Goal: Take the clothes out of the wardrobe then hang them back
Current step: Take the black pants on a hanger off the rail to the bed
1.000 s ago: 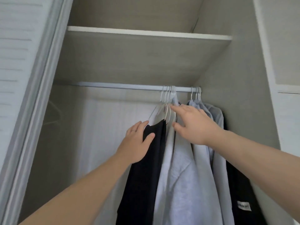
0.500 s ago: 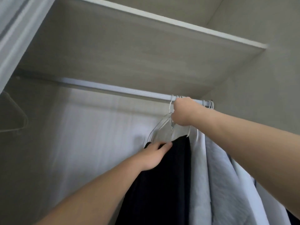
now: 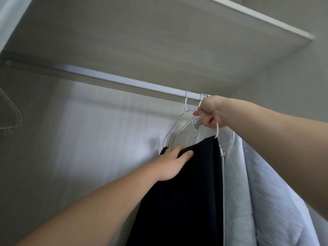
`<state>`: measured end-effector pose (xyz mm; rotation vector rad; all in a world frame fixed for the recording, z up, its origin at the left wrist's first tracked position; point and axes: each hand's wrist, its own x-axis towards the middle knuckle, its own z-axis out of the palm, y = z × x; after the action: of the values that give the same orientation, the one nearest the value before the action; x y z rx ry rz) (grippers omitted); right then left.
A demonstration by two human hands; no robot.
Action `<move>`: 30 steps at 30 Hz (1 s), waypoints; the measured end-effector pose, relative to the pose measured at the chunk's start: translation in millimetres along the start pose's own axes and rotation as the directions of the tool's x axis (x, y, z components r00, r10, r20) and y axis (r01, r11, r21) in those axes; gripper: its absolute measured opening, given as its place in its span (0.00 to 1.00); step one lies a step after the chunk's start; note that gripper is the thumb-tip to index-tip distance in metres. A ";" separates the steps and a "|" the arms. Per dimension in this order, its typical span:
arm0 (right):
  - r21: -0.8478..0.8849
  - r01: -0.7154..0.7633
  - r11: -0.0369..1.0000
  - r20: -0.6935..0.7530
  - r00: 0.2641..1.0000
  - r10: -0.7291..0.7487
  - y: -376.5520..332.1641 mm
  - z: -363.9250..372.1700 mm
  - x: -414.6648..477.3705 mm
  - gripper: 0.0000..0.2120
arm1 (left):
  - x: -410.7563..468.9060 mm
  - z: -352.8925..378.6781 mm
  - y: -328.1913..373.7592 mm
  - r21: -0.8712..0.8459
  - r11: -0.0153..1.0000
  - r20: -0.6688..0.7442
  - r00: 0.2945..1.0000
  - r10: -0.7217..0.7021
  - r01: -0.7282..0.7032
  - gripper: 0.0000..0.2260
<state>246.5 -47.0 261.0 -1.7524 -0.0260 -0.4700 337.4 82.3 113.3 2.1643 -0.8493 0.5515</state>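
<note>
Two hands were in play: the hanger (image 3: 186, 101) was gripped by the right hand (image 3: 211, 112) just under the right end of the rod (image 3: 124, 80); the black garment (image 3: 186, 192), hung straight down below, was pinched at its top by the left hand (image 3: 170, 164).

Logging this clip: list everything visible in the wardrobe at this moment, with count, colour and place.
rail: one, silver, running under the shelf
shelf: one, grey-beige with a white front edge, above the rail
white hangers: several, exact count unclear, bunched at the rail's right end
dark garment: one, black or navy, leftmost of the hung clothes
pale garments: at least two, light grey-blue, right of the dark garment
spare hanger: one, pale, empty, far left edge
left hand: one, holds the dark garment's top edge
right hand: one, grips the white hangers just under the rail
</note>
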 end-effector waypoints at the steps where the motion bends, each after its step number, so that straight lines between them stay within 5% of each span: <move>1: 0.049 0.031 0.998 -0.004 1.000 -0.031 2.0 3.6 -0.1 0.14 | -0.5 0.4 -1.1 0.009 1.000 -0.004 1.000 -0.005 0.005 0.40; 7: 0.138 0.263 0.955 -0.066 0.964 -0.256 11.8 23.0 -6.5 0.13 | 0.7 -1.3 -8.2 0.094 0.994 -0.062 0.997 -0.045 0.051 0.37; 12: 0.145 0.414 0.899 -0.095 0.910 -0.404 13.2 16.4 -11.2 0.10 | -3.7 -17.4 -2.0 0.306 0.952 -0.242 0.969 0.048 0.029 0.28; 16: -0.074 0.503 0.861 -0.113 0.853 -0.509 18.3 -15.2 -34.2 0.07 | -5.5 -31.4 16.9 0.284 0.957 -0.490 0.849 0.196 -0.057 0.26; 19: -0.421 0.551 0.721 -0.113 0.757 -0.644 15.8 -50.8 -64.7 0.09 | -4.7 -38.4 45.1 0.298 0.947 -0.636 0.714 0.291 -0.120 0.26; 24: -0.823 0.447 0.350 -0.031 0.581 -0.813 15.2 -117.2 -123.6 0.09 | -4.6 -35.4 110.5 0.315 0.924 -0.726 0.572 0.381 -0.215 0.25; 30: -0.976 0.146 0.164 -0.060 0.540 -0.839 17.2 -221.0 -214.0 0.10 | -15.8 9.2 209.9 0.323 0.902 -0.696 0.574 0.432 -0.287 0.18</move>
<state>-10.6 -209.1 210.4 -2.5681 0.0951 -1.9878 177.5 -25.7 198.0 1.6094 -0.7599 1.6685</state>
